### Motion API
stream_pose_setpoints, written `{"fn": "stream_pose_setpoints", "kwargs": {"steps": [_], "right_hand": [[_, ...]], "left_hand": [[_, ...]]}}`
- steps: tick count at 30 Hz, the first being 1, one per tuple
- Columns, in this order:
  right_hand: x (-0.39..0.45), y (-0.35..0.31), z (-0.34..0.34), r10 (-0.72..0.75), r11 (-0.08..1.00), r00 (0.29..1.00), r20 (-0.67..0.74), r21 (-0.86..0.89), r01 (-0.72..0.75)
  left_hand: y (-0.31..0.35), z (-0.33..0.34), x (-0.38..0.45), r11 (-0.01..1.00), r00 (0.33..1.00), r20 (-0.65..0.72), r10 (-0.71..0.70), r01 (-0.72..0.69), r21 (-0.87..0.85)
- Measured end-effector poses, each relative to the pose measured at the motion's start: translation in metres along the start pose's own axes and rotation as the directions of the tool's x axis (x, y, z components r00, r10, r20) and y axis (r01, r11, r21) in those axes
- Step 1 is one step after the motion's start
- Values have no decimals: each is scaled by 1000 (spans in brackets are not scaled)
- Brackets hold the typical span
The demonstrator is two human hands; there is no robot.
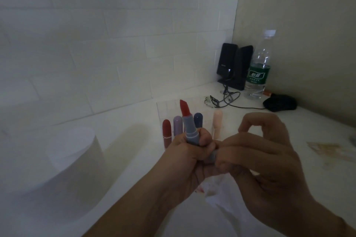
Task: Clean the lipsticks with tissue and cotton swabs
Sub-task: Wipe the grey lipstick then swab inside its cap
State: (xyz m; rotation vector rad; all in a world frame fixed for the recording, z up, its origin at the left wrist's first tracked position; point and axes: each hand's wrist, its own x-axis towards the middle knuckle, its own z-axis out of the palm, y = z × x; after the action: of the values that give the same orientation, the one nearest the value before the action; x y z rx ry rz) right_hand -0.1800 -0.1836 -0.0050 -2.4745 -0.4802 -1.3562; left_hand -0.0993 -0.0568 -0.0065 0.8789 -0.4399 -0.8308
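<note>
One lipstick (187,121) is in hand with its cap off and its red stick wound well out of the grey-blue tube, so work on it looks to be under way rather than finished. A crumpled tissue (215,188) lies under the hands with red smears on it, which suggests some wiping has been done already. Four capped lipsticks stand just behind the open lipstick: a dark red one (166,131), a lilac one (177,125), a navy one (198,119) and a pale pink one (217,121). Whether any of these has been cleaned cannot be told. No cotton swab can be made out, so that part seems to remain.

The left hand (192,152) has its grip clamped round the lower tube, fingers curled tight, holding it upright. The right hand (256,152) pinches the base of the same lipstick between thumb and curled fingers, probably to twist it; its index finger arches above, touching nothing. A roll of tissue (75,152) stands on the desk (134,134), well to the left of the open lipstick.
</note>
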Motion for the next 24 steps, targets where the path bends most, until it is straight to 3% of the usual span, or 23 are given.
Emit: {"fn": "stream_pose_setpoints", "kwargs": {"steps": [3,7,9,12,15,18,21,24], "right_hand": [[-1,3,5,-93,996,996,12,0,93],[1,6,1,-167,966,986,-20,-205,160],[3,5,-3,-137,950,990,-7,-285,130],[3,2,-4,-62,962,998,21,-265,65],[1,0,-1,56,992,998,39,-118,-52],[1,0,1,221,966,975,25,134,-222],[6,5,-4,420,808,907,-22,465,-363],[12,30,-19,604,548,796,34,708,-446]], "left_hand": [[-3,-3,1,998,999,24,-46,47,-48],[-6,-4,3,998,998,7,-56,56,-40],[-4,-2,3,999,998,-41,-40,39,-20],[-1,-2,2,1000,997,-77,-6,7,19],[0,1,1,999,994,-104,15,-9,53],[-1,2,2,1000,993,-118,13,-9,30],[-1,-1,5,1000,986,-167,2,2,25],[-1,-5,7,1000,976,-219,0,-3,-13]]}}
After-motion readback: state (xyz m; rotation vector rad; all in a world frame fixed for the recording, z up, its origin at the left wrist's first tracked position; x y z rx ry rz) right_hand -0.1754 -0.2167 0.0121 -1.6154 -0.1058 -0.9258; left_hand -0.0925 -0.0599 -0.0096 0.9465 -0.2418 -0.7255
